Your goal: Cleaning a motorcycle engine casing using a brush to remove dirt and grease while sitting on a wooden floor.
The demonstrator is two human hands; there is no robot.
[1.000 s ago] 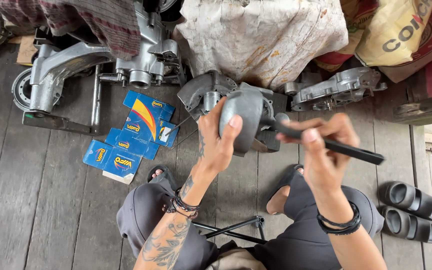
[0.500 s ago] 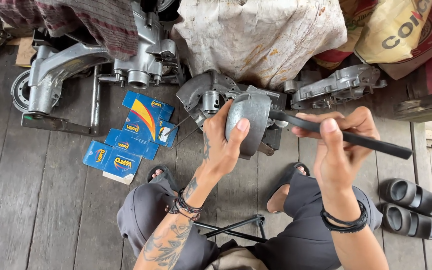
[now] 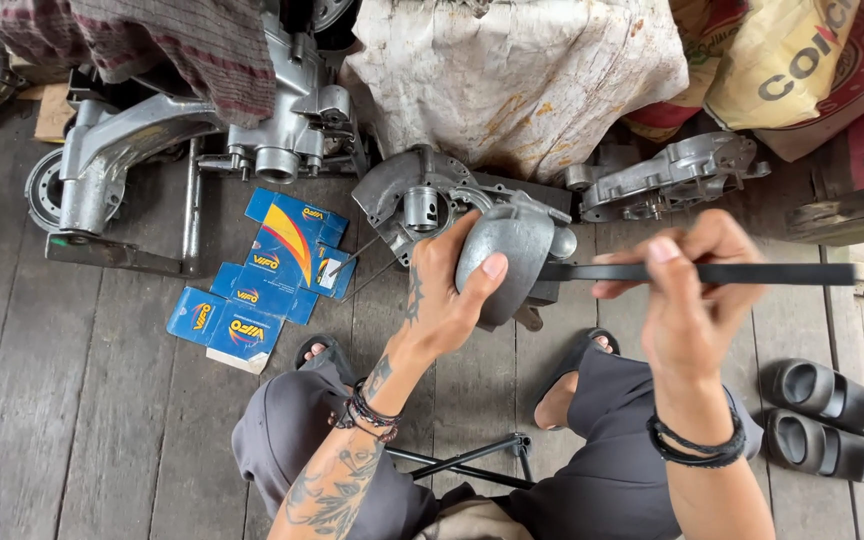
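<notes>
Head view: left hand (image 3: 452,290) clamped on grey metal housing (image 3: 512,255); right hand (image 3: 687,300) grips black bar (image 3: 712,273) touching housing. Blue boxes (image 3: 262,285) left of housing, black sandals (image 3: 827,415) right, on floor.

Soft, even daylight, faint shadows, sharp focus throughout (slight wide-angle bending of floor planks (image 3: 72,400) at edges).

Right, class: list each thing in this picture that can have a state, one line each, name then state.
left hand: closed around the grey metal cover, thumb on its front.
right hand: grip shut on the black tool handle.
grey metal cover: held up off the floor.
black tool handle: level, its tip at the cover.
blue boxes: lying flat on the floorboards.
black sandals: side by side, not worn.
</notes>
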